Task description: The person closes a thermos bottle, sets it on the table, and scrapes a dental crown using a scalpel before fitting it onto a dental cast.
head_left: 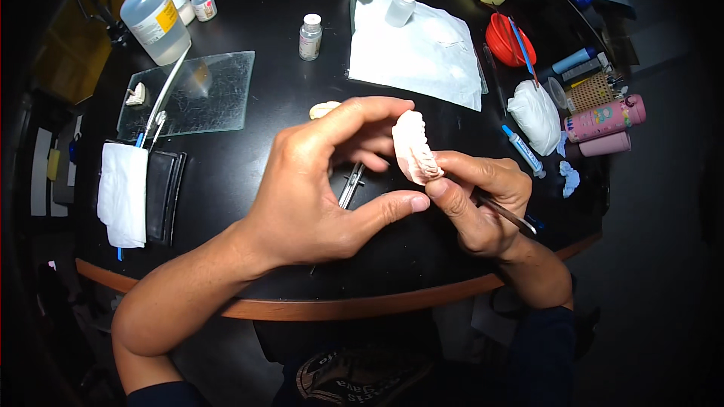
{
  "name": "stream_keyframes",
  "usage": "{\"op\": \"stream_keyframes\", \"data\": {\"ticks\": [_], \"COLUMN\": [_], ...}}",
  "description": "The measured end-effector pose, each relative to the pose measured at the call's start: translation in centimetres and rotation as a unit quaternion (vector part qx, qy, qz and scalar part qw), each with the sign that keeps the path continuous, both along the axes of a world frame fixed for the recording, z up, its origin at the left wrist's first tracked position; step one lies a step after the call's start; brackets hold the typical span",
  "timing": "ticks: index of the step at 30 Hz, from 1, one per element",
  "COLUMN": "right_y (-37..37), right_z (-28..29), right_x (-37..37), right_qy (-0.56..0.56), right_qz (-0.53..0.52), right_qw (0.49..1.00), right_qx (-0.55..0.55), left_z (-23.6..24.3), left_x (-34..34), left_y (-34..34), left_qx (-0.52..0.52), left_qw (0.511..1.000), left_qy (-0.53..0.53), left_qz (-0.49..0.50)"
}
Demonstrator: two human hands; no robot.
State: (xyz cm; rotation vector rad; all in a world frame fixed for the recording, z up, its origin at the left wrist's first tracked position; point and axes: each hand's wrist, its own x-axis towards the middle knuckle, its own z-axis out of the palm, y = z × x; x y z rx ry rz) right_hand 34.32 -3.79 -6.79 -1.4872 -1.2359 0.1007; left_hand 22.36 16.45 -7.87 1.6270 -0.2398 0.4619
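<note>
My right hand point(486, 200) pinches the lower end of a pale pinkish-white denture point(411, 149) between thumb and fingers, its row of teeth turned to the right. A thin metal hand tool point(513, 216) is also tucked in that hand, its tip pointing down to the right. Beside the denture, my left hand point(324, 181) curves with fingers and thumb apart. Its index fingertip is at the denture's top edge; whether it touches I cannot tell. Behind the left hand show a metal instrument point(351, 185) and a yellowish piece point(324, 109), both partly hidden.
At left, a scratched glass plate point(215, 94) bears a small tooth model point(136, 95); a large bottle point(157, 22) stands behind. A white sheet point(415, 60) carries a dropper bottle point(401, 6). A red bowl point(507, 44), white bag point(534, 114) and pink flask point(603, 118) lie right.
</note>
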Motion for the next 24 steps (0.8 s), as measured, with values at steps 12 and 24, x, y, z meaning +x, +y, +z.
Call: {"op": "stream_keyframes", "data": {"ticks": [12, 24], "right_y": [-0.8, -1.9], "right_z": [0.6, 0.8], "right_x": [0.3, 1.1], "right_qy": [0.069, 0.095], "right_qz": [-0.011, -0.050], "right_qw": [0.997, 0.993], "right_qx": [-0.019, -0.052], "left_z": [0.9, 0.8], "left_x": [-0.1, 0.3], "left_y": [0.6, 1.0], "left_qx": [0.134, 0.208], "left_qw": [0.984, 0.969], "left_qy": [0.050, -0.018], "left_qz": [0.103, 0.128]}}
